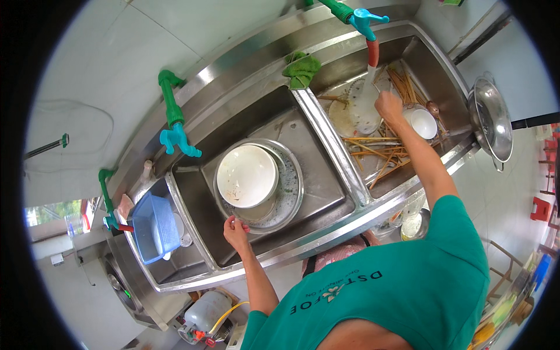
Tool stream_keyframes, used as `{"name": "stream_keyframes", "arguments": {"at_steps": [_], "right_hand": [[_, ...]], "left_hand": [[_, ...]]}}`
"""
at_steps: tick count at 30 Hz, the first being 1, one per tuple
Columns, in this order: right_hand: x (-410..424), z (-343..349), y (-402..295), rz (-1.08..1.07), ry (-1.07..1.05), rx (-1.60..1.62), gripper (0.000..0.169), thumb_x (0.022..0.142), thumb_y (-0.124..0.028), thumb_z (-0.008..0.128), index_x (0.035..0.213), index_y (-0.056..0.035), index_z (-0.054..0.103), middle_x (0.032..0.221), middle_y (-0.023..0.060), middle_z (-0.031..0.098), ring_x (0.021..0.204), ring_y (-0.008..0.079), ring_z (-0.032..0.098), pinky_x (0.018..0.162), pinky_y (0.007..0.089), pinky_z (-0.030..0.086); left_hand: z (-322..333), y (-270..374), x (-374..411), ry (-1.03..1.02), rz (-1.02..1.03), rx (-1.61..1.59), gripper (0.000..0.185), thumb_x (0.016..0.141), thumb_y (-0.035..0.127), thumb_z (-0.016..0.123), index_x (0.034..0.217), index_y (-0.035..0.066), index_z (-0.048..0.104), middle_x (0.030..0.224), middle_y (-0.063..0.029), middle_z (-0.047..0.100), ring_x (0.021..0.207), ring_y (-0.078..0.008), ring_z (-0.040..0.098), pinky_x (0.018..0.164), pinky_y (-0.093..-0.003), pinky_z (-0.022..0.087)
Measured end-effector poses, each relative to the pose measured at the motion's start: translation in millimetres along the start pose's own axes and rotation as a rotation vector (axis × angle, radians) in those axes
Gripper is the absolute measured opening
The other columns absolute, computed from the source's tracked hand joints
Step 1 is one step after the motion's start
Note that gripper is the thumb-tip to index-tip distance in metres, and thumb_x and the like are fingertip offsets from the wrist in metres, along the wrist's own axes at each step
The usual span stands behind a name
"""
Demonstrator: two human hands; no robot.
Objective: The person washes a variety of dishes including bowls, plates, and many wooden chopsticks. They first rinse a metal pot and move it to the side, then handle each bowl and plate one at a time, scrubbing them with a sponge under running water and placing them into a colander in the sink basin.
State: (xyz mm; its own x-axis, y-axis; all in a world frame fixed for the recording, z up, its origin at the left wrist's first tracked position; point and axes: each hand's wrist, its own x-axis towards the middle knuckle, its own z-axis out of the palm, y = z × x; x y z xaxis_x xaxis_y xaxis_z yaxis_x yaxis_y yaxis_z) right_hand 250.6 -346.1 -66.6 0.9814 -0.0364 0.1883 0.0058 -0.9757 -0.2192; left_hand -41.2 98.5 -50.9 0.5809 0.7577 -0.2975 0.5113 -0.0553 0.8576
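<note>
My left hand (pixel 236 234) is at the near rim of a round metal basin (pixel 297 192) in the middle sink, its fingers curled. Whether it grips the rim is unclear. Stacked white bowls (pixel 247 175) sit in the basin above cloudy, bubbly water; the top bowl has brown residue. Over the right sink (pixel 446 94), my right hand (pixel 389 107) is closed in a fist. A slim light piece shows at its fingers, too small to identify. Beside it, water pours from a blue tap (pixel 363 22) through a red hose end (pixel 372 53) onto a whitish round dish (pixel 364 107).
Wooden chopsticks (pixel 380 153), a spoon (pixel 432 108) and a small white bowl (pixel 423 124) lie in the right sink. A green cloth (pixel 302 70) drapes the back ledge by the divider. A blue plastic basket (pixel 151 227) stands left; a metal wok-like pan (pixel 492 120) is at right.
</note>
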Motion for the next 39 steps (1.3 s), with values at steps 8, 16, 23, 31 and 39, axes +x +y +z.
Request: {"name": "stream_keyframes", "arguments": {"at_steps": [8,16,23,31,39], "right_hand": [[21.5,-64.4,1.4,-0.04,-0.083,-0.224,0.015,0.063,-0.008,0.048,0.069,0.001,0.058,0.07,0.0202,0.056,0.067,0.0325,0.057,0.056,0.0394,0.045],[9.8,1.6,43.7,0.647,-0.099,0.681,0.017,0.064,-0.013,0.048,0.062,0.0032,0.052,0.052,0.0155,0.05,0.039,0.0255,0.048,0.037,0.0361,0.037],[-44.8,28.8,24.9,1.021,-0.282,1.292,0.007,0.064,-0.003,0.052,0.062,0.0021,0.048,0.044,0.0071,0.043,0.029,0.0121,0.035,0.025,0.0238,0.022],[-19.0,27.8,20.6,0.82,0.081,1.315,0.014,0.06,-0.003,0.052,0.052,0.0058,0.044,0.044,0.0119,0.045,0.027,0.0174,0.038,0.026,0.0285,0.026],[-17.1,27.1,14.1,0.787,0.038,1.264,0.014,0.06,-0.005,0.051,0.054,0.0071,0.048,0.044,0.0115,0.046,0.027,0.0166,0.039,0.027,0.0285,0.028]], "left_hand": [[11.2,0.1,5.7,-0.03,0.028,-0.069,0.016,0.077,0.006,0.047,0.09,-0.003,0.049,0.061,-0.0058,0.05,0.044,-0.0093,0.047,0.037,-0.0194,0.04],[19.2,19.8,5.4,-0.082,0.03,-0.079,0.017,0.077,0.005,0.045,0.091,-0.004,0.05,0.062,-0.0062,0.05,0.046,-0.009,0.047,0.037,-0.0192,0.039],[8.5,17.7,0.4,-0.059,0.017,-0.114,0.017,0.077,0.006,0.046,0.091,-0.003,0.05,0.062,-0.0066,0.051,0.046,-0.0091,0.047,0.038,-0.0193,0.04],[17.3,37.9,-3.2,-0.066,0.036,-0.078,0.015,0.078,0.005,0.046,0.089,-0.003,0.051,0.061,-0.0055,0.05,0.046,-0.0088,0.047,0.038,-0.0191,0.039],[29.5,46.8,-4.4,-0.113,0.065,-0.075,0.016,0.077,0.006,0.047,0.09,-0.003,0.051,0.061,-0.0061,0.052,0.047,-0.0086,0.048,0.039,-0.019,0.04]]}}
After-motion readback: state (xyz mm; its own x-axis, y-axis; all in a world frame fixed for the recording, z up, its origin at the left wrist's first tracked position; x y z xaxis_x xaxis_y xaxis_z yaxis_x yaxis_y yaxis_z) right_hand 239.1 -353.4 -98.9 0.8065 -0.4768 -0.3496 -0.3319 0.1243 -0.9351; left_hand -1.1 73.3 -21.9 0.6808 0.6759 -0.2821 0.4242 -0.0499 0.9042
